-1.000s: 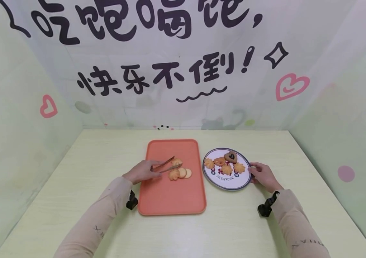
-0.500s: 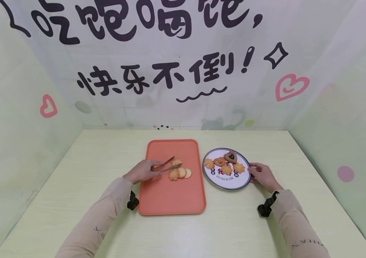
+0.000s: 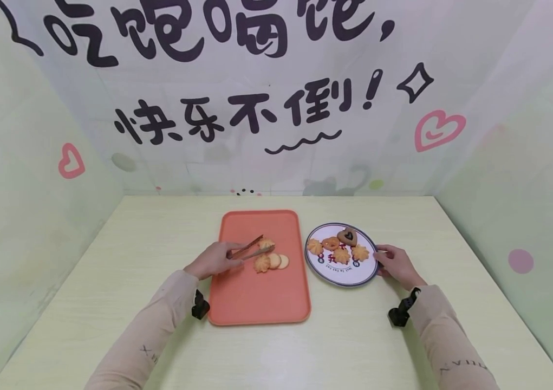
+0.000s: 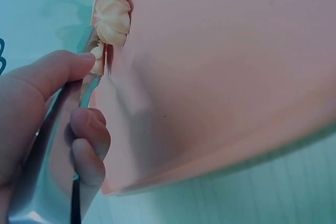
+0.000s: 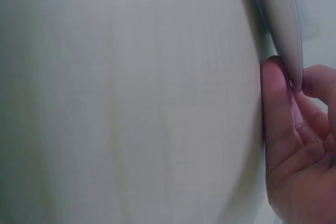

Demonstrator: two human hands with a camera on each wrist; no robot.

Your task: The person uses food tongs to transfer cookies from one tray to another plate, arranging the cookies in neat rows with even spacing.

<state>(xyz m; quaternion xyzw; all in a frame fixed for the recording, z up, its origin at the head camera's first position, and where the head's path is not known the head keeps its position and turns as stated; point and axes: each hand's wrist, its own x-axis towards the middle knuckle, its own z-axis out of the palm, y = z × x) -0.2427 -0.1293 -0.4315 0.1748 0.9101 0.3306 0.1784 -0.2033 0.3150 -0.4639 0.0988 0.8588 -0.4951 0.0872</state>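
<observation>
My left hand [image 3: 209,261] grips metal tongs [image 3: 259,253] over the orange-pink tray [image 3: 261,303]. The tongs' arms stand apart, with their tips at a flower-shaped cookie [image 3: 266,243]. Below that lie another flower-shaped cookie [image 3: 261,264] and two pale round cookies [image 3: 283,262]. In the left wrist view, thumb and fingers wrap the tongs [image 4: 52,166]; serrated tips flank a partly hidden cookie. My right hand [image 3: 399,268] pinches the right rim of a white, blue-edged plate [image 3: 346,278]. The right wrist view shows the plate's edge [image 5: 286,30] between thumb and fingers.
Several cookies lie on the plate, among them a brown heart-shaped one [image 3: 347,236] and a flower-shaped one [image 3: 342,255]. Tray and plate stand side by side on a pale wooden table [image 3: 276,357]. Printed walls [image 3: 276,168] enclose the table at the back and sides.
</observation>
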